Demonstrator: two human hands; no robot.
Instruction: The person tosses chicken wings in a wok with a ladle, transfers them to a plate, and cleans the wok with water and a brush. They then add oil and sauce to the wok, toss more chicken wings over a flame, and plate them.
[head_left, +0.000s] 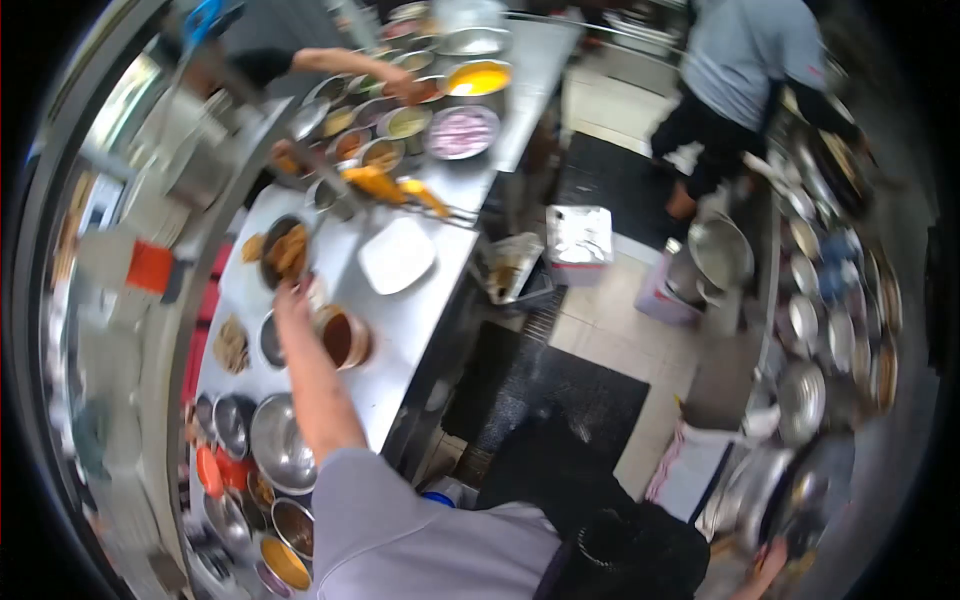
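Note:
My left arm stretches over the steel counter (pixel 395 345). My left hand (pixel 291 298) is closed at the near rim of a dark metal bowl (pixel 285 250) holding brown, fried-looking pieces. Just beside that hand stands a tub of dark red-brown sauce (pixel 340 338). A white square plate (pixel 397 256) lies to its right, and a heap of brownish food (pixel 231 346) rests on the counter to its left. My right hand (pixel 768 568) is at the lower right by the stove, close to a dark pan (pixel 805 525); its fingers are blurred, so I cannot tell their grip.
Bowls of chopped pink onion (pixel 463 132) and yellow liquid (pixel 478 78) crowd the counter's far end, where another person's hand (pixel 402 85) reaches in. A second person (pixel 750 70) stands at the right. A foil-covered box (pixel 580 238) and large pot (pixel 720 255) flank the aisle.

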